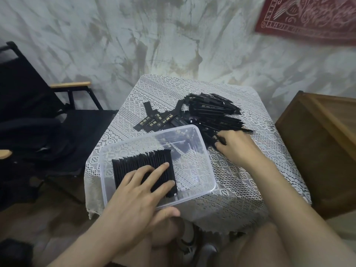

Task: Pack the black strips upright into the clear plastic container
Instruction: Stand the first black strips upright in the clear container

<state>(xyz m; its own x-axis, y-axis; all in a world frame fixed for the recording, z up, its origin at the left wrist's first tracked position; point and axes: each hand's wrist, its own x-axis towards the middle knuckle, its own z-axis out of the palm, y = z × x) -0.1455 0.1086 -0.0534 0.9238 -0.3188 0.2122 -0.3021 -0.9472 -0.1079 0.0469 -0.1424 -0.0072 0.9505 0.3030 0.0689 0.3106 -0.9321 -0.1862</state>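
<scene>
The right hand (237,149) has its fingers curled onto the near end of the loose strips (212,112), pinching one or a few; how many is hidden under the knuckles. The left hand (138,187) lies flat, fingers straight and spread across the top edges of the packed strips (146,160), its thumb outside the near wall of the clear plastic container (194,176).

The packed strips stand on edge in a tight row against the container's left wall, leaving its right half bare. The container sits toward the near left corner of the lace-covered tabletop (240,191). The loose strips are heaped at the far right, touching the container's far right corner, directly ahead of the right hand.

The main risk is the row toppling. With nothing bracing its right side, it would likely fan over into the bare half if the left hand lifts. Pulling from the tangled heap could also drag neighbours off the right edge of the tabletop. A few circuit strips (152,122) lie flat toward the far edge, beyond the container. A black folding chair (63,105) stands left of the table and a wooden cabinet (317,141) to its right.
</scene>
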